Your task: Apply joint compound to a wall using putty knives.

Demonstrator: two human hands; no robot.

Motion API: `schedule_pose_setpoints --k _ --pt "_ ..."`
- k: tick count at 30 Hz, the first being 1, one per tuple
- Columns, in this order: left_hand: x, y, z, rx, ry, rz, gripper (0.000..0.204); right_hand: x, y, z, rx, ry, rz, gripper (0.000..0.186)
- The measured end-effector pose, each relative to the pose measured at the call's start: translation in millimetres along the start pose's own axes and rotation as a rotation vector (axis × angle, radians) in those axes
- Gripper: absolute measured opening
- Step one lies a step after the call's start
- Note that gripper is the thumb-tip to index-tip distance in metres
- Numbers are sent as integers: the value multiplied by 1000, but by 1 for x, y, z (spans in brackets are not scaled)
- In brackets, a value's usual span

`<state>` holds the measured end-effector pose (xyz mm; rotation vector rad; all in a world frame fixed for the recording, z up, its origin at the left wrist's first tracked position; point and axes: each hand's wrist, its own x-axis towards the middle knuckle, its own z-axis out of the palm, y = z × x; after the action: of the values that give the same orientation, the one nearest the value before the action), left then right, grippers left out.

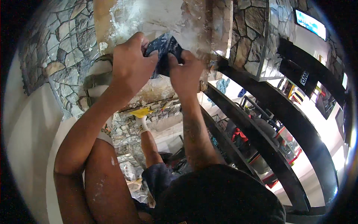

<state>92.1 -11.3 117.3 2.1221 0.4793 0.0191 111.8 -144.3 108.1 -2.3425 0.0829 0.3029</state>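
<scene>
My fingers (138,40) are pinched, not spread: the thumb and curled fingers of my left hand (130,61) grip one side of a dark, blue-black piece (163,54) marked with pale smudges, and my right hand (186,74) pinches its other side, thumb bent inward. The gap between each thumb and its fingers looks narrow; the fingertips behind the piece are hidden, so I cannot tell how they sit. The piece is between my hands, in front of a worn surface (156,18) smeared with white; I cannot tell whether it touches it. I judge the step in hand to be working this piece two-handed, perhaps bending or parting it, and the next move seems to call for a firm, even pinch from both thumbs. Lower down, beyond my forearms, a yellow item (141,112) shows above a white sock (141,123). To the left is a stone-patterned wall (69,48); to the right, dark curved slats (283,100) sweep past, with a lit screen (310,25) farther off.
</scene>
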Motion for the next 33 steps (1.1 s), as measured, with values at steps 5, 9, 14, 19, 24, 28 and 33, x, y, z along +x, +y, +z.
schedule_pose_setpoints --k 5,9,14,19,24,28,33 --pt "9 -8 7 28 -37 -49 21 1 -2 -2 -40 -96 -55 13" --pt "17 -24 9 105 -26 -7 27 -5 -13 -8 -140 -43 -197 12" --pt "12 -10 5 160 -115 -74 17 7 20 -49 -351 204 -265 15" --pt "-7 -28 1 140 56 693 11 10 -2 -85 -279 99 -344 17" --pt "-7 -22 -3 265 -142 1061 8 2 -20 -72 -363 -130 -627 24" --pt "-13 -25 4 191 -130 1156 6 16 -16 -52 -471 -174 -658 21" --pt "-13 -30 1 177 -94 1160 8 52 4 -39 -367 -69 -643 14"
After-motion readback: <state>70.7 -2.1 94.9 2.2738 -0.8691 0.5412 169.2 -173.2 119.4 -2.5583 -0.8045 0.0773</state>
